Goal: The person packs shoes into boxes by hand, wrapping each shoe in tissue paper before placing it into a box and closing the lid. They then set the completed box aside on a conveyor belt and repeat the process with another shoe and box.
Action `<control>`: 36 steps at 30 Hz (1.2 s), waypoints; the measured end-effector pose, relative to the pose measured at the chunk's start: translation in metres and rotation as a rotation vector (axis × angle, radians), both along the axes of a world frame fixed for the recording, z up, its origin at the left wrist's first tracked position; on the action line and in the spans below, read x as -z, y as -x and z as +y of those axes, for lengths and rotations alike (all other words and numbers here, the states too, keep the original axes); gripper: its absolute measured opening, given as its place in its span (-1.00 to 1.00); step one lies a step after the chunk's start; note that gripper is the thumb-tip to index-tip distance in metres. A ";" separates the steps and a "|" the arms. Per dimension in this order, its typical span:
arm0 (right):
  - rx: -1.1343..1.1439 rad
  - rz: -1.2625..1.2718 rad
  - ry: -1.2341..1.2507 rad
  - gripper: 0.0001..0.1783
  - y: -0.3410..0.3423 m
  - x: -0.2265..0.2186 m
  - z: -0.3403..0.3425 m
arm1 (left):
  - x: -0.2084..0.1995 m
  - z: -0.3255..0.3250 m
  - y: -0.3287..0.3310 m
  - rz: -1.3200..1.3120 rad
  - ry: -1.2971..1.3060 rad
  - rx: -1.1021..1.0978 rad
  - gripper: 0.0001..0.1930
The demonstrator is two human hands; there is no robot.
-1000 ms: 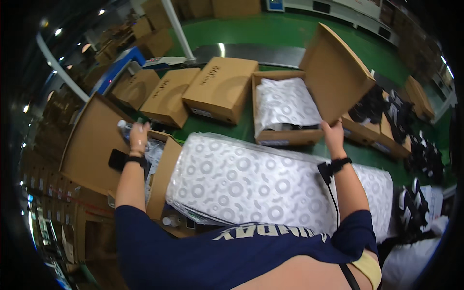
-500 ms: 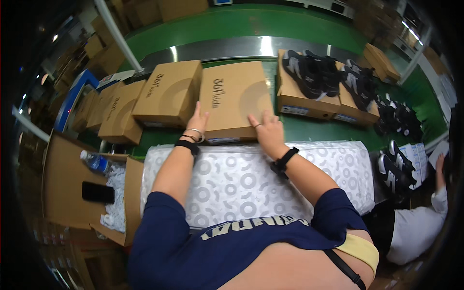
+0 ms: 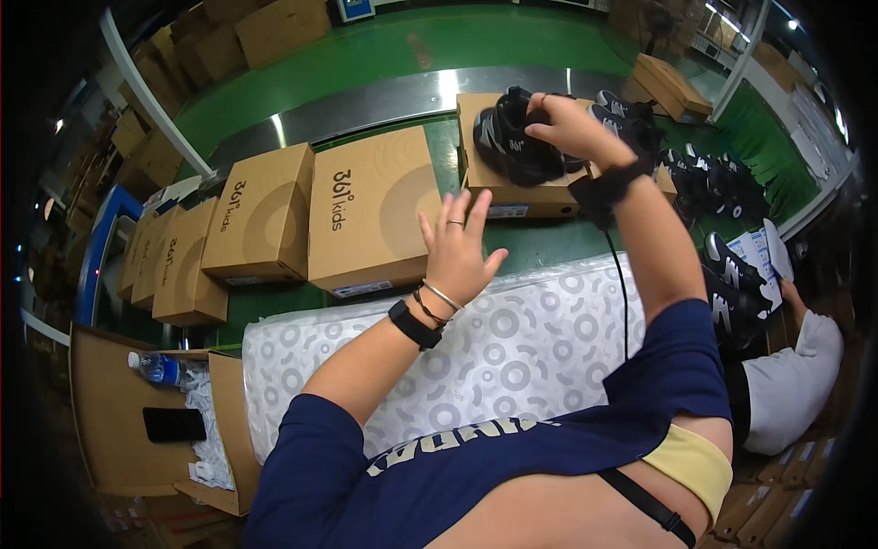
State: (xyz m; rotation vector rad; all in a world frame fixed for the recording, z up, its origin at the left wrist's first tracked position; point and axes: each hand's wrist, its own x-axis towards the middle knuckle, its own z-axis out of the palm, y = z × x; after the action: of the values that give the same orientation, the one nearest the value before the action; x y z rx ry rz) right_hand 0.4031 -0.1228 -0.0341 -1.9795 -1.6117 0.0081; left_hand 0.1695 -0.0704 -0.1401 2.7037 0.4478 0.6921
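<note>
My right hand (image 3: 572, 128) reaches to a pair of black shoes lying on an opened brown shoebox (image 3: 476, 188). Its thumb and fingers curl at the collar of the nearer black shoe (image 3: 512, 146), which has grey side stripes. Part of the pair is hidden behind this hand. My left hand (image 3: 460, 247) hovers with fingers spread, holding nothing, over the near right corner of a closed brown shoebox (image 3: 370, 206). Below both arms lies a stack of white wrapping sheets (image 3: 494, 352) with a grey ring pattern.
Several closed shoeboxes (image 3: 261, 215) line the green surface at left. An open carton (image 3: 119, 421) holds a water bottle (image 3: 155, 368), a phone (image 3: 174, 425) and paper scraps. More black shoes (image 3: 722, 183) lie at right, where another person's white sleeve (image 3: 791, 384) shows. A metal rail (image 3: 384, 112) runs behind.
My right hand has left the closed shoebox and moved right to the black shoes. My left hand has come off the box's left side to its near right corner, fingers spread. The view has shifted right.
</note>
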 end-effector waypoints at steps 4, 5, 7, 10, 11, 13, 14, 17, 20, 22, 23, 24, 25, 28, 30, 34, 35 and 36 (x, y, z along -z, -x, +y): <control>-0.208 0.524 0.157 -0.62 0.080 -0.069 -0.062 | -0.023 -0.007 0.030 -0.354 -0.207 -0.152 -0.06; -0.346 0.787 -0.055 -0.60 0.094 -0.061 -0.068 | -0.023 -0.010 0.039 -0.464 0.149 0.046 -0.08; -0.484 1.107 -0.340 -0.49 0.126 -0.028 -0.066 | -0.021 -0.022 0.070 -0.529 0.791 0.234 -0.18; -0.273 1.004 -0.441 -0.44 0.186 0.048 -0.056 | -0.014 -0.029 0.117 -0.394 1.669 0.173 -0.55; -0.222 1.351 -0.278 -0.50 0.194 0.070 -0.053 | -0.019 -0.030 0.142 -0.210 1.723 -0.026 -0.64; -0.069 1.529 -0.157 -0.60 0.202 0.110 -0.053 | 0.017 -0.023 0.203 -0.249 1.120 -0.344 -0.71; -0.001 1.563 -0.175 -0.60 0.206 0.126 -0.053 | 0.042 -0.014 0.246 -0.209 0.868 -0.578 -0.62; 0.032 1.474 -0.177 -0.62 0.209 0.168 -0.050 | 0.079 -0.008 0.341 0.499 0.140 -1.259 -0.40; 0.088 1.303 -0.197 -0.64 0.210 0.187 -0.047 | 0.098 -0.017 0.371 0.622 0.136 -1.305 -0.35; 0.127 1.197 -0.149 -0.64 0.221 0.179 -0.048 | 0.099 -0.019 0.372 0.624 0.106 -1.254 -0.35; 0.155 1.093 -0.170 -0.64 0.220 0.191 -0.047 | 0.096 -0.018 0.371 0.641 0.115 -1.224 -0.37; 0.158 1.086 -0.163 -0.63 0.225 0.185 -0.050 | 0.091 -0.018 0.371 0.662 0.123 -1.202 -0.39; 0.163 1.084 -0.155 -0.63 0.223 0.187 -0.051 | 0.088 -0.019 0.368 0.672 0.100 -1.197 -0.43; 0.173 1.035 -0.143 -0.63 0.219 0.194 -0.050 | 0.093 -0.011 0.372 0.613 0.124 -1.172 -0.46; 0.101 1.196 -0.238 -0.65 0.222 0.186 -0.052 | 0.099 -0.002 0.370 0.595 0.135 -1.170 -0.44; 0.256 0.442 0.049 -0.50 0.220 0.161 -0.059 | 0.095 0.031 0.379 0.358 0.422 -1.016 -0.39; 0.226 0.170 0.032 -0.47 0.220 0.149 -0.059 | 0.093 0.039 0.384 0.253 0.624 -0.919 -0.37; 0.203 -0.105 0.014 -0.43 0.216 0.141 -0.062 | 0.086 0.042 0.382 0.250 0.621 -0.917 -0.37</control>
State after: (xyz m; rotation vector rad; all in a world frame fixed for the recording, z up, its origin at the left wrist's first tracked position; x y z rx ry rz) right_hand 0.1872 -0.1844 -0.1747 -2.1783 -1.4694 -0.1662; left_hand -0.2128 -0.0286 -0.2264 1.9001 1.6885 0.3046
